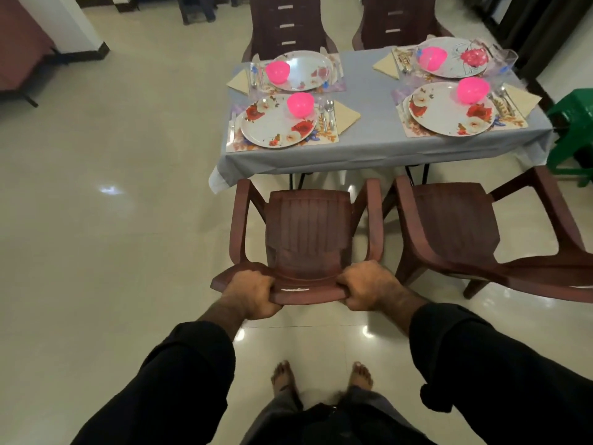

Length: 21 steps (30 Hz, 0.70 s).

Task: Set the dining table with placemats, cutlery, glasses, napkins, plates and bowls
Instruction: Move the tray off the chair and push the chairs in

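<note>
Both hands, left hand [253,295] and right hand [362,289], curl fingers around the chair [308,232] backrest at lower centre, set table [369,136] above.

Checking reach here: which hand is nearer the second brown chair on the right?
Right. The right hand grips the held chair's backrest on the side beside the second chair; the left hand grips the far corner.

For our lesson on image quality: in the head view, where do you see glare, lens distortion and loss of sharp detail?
Head view: ceiling lights glare off the glossy floor; the wide-angle lens bends the table edge and stretches the sleeves at the corners; the far glasses look soft and washed out; both hands, left hand and right hand, gripping the chair stay fairly sharp.
</note>
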Tool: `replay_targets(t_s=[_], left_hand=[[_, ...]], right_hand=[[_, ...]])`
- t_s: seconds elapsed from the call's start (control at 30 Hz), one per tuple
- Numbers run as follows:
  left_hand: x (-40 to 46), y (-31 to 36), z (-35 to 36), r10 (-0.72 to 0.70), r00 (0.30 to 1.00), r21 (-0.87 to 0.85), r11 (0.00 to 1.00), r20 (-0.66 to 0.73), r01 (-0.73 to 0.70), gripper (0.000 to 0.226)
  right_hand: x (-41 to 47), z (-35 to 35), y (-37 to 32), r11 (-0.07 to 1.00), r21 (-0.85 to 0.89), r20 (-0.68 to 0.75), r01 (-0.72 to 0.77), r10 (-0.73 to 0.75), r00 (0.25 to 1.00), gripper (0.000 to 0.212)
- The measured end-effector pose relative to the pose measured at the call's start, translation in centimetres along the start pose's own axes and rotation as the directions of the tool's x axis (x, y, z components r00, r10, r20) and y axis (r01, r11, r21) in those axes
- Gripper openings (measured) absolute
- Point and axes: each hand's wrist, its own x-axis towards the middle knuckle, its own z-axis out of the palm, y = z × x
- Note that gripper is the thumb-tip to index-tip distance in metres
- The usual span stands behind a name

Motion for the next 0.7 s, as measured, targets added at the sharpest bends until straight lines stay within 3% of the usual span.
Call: replay_targets(t_s=[0.3,0.53,0.7], left_hand=[[-0.9,-3.2,0.2,0.006,1.0,-0.012,1.0,-0.024,-0.006,0.053],[0.2,-1.3,-1.0,0.07,0.998,-0.019,0.997,-0.001,-0.07,0.038],[0.9,-0.1,0.1,0.072,0.997,0.001,0.997,-0.031,-0.072,0.056]], right_hand=[[2.2,0.3,-2.1,0.999,0.035,-0.008,-0.017,0.018,1.0,0.02],[1.7,0.3,-0.3,0.998,0.012,0.02,-0.065,0.065,0.998,0.024],[0.7,0.9,1.4,0.997,0.018,0.0,-0.071,0.071,0.997,0.022]])
